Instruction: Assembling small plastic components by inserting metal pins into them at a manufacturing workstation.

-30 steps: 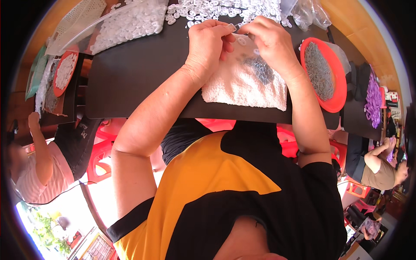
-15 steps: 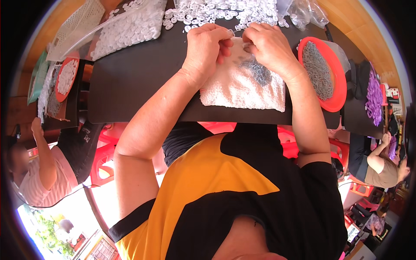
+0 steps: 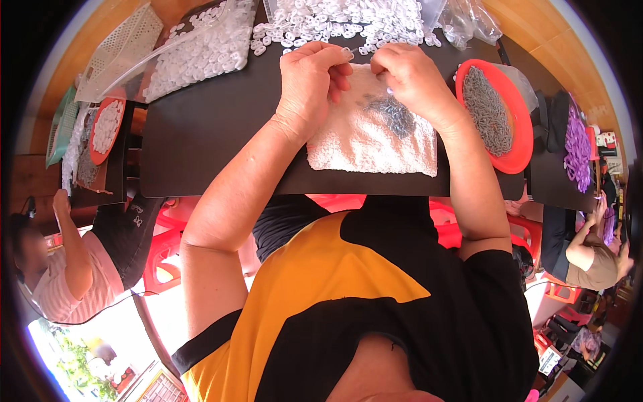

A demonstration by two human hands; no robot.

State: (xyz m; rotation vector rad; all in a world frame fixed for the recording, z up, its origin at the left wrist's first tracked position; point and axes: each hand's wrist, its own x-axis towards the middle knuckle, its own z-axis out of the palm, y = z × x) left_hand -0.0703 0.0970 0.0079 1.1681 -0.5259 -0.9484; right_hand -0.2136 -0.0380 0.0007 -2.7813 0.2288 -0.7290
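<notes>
Above the far edge of a pale towel (image 3: 368, 157), my left hand (image 3: 305, 84) pinches a small white oval plastic piece (image 3: 347, 53) between thumb and forefinger. A thin pin-like bit shows beside that piece. Just to the right, my right hand (image 3: 415, 80) has its fingers drawn together, tips pointing at the left hand; whatever they hold is hidden. Small grey metal pins or screws (image 3: 395, 119) lie in a loose heap on the towel, under the right wrist. Many loose white oval pieces (image 3: 348, 19) spread across the far side of the dark table (image 3: 214, 147).
A clear bag (image 3: 201, 63) of white pieces lies at the far left. On the right, a red basin (image 3: 521, 157) holds grey metal parts (image 3: 485, 110). Crumpled clear plastic (image 3: 469, 23) sits far right. Other people (image 3: 74, 268) work at both sides, one near purple strands (image 3: 577, 151).
My right hand has shifted slightly left and down, its fingers drawn closer together. The left hand has moved slightly left, still pinching the white piece.
</notes>
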